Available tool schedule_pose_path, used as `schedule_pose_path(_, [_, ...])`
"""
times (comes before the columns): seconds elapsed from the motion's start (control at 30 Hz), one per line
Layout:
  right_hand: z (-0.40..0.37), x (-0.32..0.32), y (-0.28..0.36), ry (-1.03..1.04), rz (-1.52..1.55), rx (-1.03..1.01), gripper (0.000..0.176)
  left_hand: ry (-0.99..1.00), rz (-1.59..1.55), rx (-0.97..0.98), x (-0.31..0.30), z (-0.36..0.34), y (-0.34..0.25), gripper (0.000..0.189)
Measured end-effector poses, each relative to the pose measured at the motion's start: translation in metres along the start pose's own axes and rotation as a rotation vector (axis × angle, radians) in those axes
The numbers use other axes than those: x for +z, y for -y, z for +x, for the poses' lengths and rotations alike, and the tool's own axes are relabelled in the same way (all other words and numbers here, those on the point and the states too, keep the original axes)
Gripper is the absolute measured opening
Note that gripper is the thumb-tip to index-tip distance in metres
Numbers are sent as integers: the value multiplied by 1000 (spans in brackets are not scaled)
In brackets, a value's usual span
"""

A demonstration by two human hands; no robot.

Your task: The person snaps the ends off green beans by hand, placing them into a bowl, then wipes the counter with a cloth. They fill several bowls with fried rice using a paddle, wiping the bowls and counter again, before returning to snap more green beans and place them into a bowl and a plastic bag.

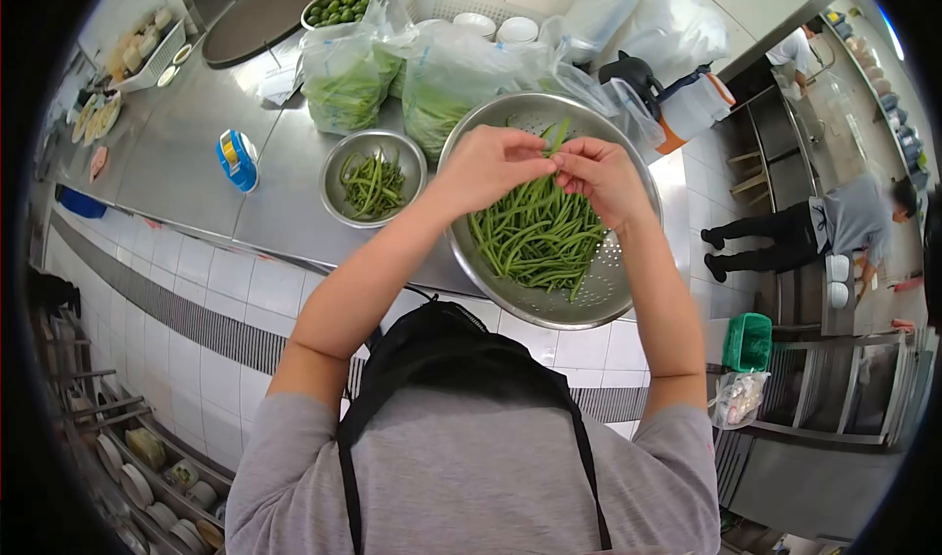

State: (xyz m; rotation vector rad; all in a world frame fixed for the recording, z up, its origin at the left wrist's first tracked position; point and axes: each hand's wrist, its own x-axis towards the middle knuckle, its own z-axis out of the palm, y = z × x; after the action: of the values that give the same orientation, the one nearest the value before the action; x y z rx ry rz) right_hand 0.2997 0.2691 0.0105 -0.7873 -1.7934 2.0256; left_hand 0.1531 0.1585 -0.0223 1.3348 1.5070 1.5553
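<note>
Inspector A: How do we judge the step in hand, the handling of one green bean (560, 135)?

Inspector B: We find it best done low over the colander (610, 278), so that anything slipping drops onto the bean heap (535, 236) and not onto the steel counter (280, 223). In our judgement, the two pinches should sit close together, with a short, crisp turn of the fingertips; a slow, wide pull could bend or string the pod.

Inspector A: And the grip itself?

Inspector B: We record the left hand (494, 169) and the right hand (601, 177) meeting above the far part of the colander. On each, thumb and forefinger are drawn together with hardly any gap, and both appear to pinch the bean, which points up and away, its far end free. We cannot tell how much of it the fingers cover.

Inspector A: Anything adjacent?

Inspector B: We note a smaller steel bowl (404, 155) just left of the colander, holding green pieces (371, 186). Neither hand touches it.
</note>
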Motion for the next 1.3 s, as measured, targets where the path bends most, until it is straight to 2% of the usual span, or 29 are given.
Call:
schedule_pose_path(0.07, [-8,0,-2,-48,38,-32,9,83,-31,-34,10,9,-3,26])
schedule_pose_path(0.13, [-13,-8,-5,-105,131,-33,9,206,-318,-284,14,13,-7,23])
schedule_pose_path(0.17, [-16,-11,-8,-115,135,-40,9,218,-313,-280,16,14,-8,23])
schedule_pose_path(0.23, [-21,-16,-12,-196,267,-75,12,156,-430,-404,17,12,-10,18])
schedule_pose_path(0.3, [-28,-20,-12,-241,229,-138,12,167,-468,-431,16,15,-3,18])
schedule_pose_path(0.37, [-34,-20,-16,-281,192,-193,13,64,-630,-439,16,16,0,20])
schedule_pose_path(0.43, [-39,-17,-19,-415,-297,-438,16,54,-676,-454,15,16,0,19])
schedule_pose_path(0.47, [-44,-12,-19,-417,-294,-436,16,55,-703,-452,15,16,-1,19])
schedule_pose_path(0.53, [-50,3,-18,-418,-843,-853,20,59,-726,-453,16,16,-1,19])
schedule_pose_path(0.57, [-48,7,-21,-420,-840,-851,20,62,-689,-457,16,16,-1,19])
schedule_pose_path(0.63, [-47,13,-30,-314,-1097,-1208,23,66,-651,-471,19,17,0,19])
schedule_pose_path(0.67, [-47,13,-32,-292,-1162,-1224,24,91,-633,-463,22,18,0,20])
schedule_pose_path(0.77, [-49,7,-29,-215,-1118,-1255,26,137,-603,-507,36,13,2,21])
schedule_pose_path(0.8, [-53,8,-25,-306,-1027,-1229,24,157,-584,-521,39,13,4,22])
schedule_pose_path(0.83, [-59,5,-19,-307,-1020,-1217,24,158,-583,-534,39,13,10,22])
schedule_pose_path(0.9, [-72,-10,-9,-522,-857,-930,19,478,-12,-498,41,13,20,18])
schedule_pose_path(0.93, [-77,-16,-8,-529,-853,-924,19,618,303,-323,41,9,18,20])
schedule_pose_path(0.97, [-83,-20,-8,-587,-723,-839,16,626,305,-326,45,4,22,20])
schedule_pose_path(1.0, [-88,-25,-9,-644,-594,-755,14,721,519,-140,51,1,28,23])
schedule_pose_path(1.03, [-93,-30,-12,-652,-592,-753,14,808,729,56,57,-2,26,26])
schedule_pose_path(1.1, [-103,-37,-21,-732,-480,-596,12,886,781,106,77,-6,22,30])
schedule_pose_path(1.17, [-109,-39,-30,-781,-400,-550,11,1026,1057,95,96,-13,8,36])
schedule_pose_path(1.23, [-115,-40,-36,-829,-317,-512,11,1042,1075,95,109,-18,23,36])
schedule_pose_path(1.3, [-122,-42,-41,-855,-243,-494,11,948,1076,123,115,-15,41,33])
